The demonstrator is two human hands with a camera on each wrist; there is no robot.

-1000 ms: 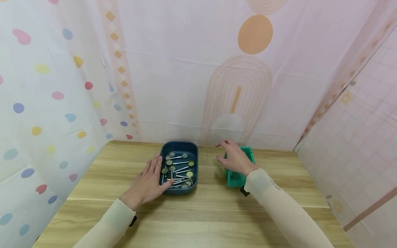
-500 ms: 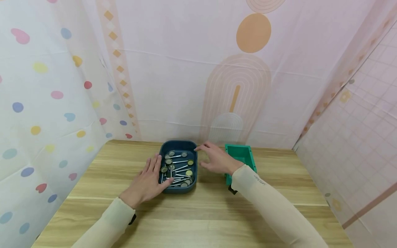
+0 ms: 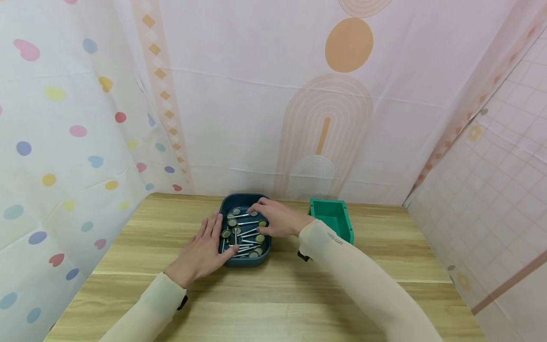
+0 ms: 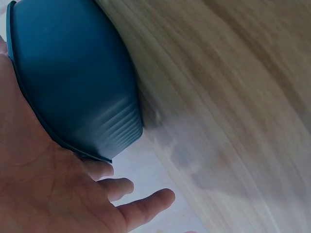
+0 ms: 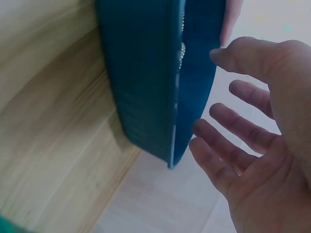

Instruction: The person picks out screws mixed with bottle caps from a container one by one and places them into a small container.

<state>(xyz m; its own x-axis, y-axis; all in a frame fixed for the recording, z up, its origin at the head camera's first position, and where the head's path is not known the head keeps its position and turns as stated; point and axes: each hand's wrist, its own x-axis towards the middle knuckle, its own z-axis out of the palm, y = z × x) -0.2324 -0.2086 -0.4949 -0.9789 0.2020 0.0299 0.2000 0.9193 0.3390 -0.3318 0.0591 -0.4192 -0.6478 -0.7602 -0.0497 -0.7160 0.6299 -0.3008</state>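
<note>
A dark blue tray (image 3: 245, 262) with rounded corners stands on the wooden table, holding several metal bolts (image 3: 241, 232) with wide, round, flat heads. My left hand (image 3: 202, 255) rests along the tray's left rim with fingers straight and the thumb across the near corner. In the left wrist view its palm lies against the rim. My right hand (image 3: 279, 219) hovers over the tray's right side, thumb and fingers parted above the bolts. In the right wrist view nothing shows between those spread fingers (image 5: 233, 121). The hand covers part of the right rim.
A green rectangular bin (image 3: 329, 207) stands right of the tray, its near part hidden behind my right sleeve (image 3: 342, 249). Patterned cloth (image 3: 239, 118) hangs at the table's back edge and along both sides. Wooden tabletop (image 3: 256, 304) extends toward me.
My right hand has moved left from over the green bin to over the blue tray. More of the bin shows now. My left hand has stayed on the tray's rim.
</note>
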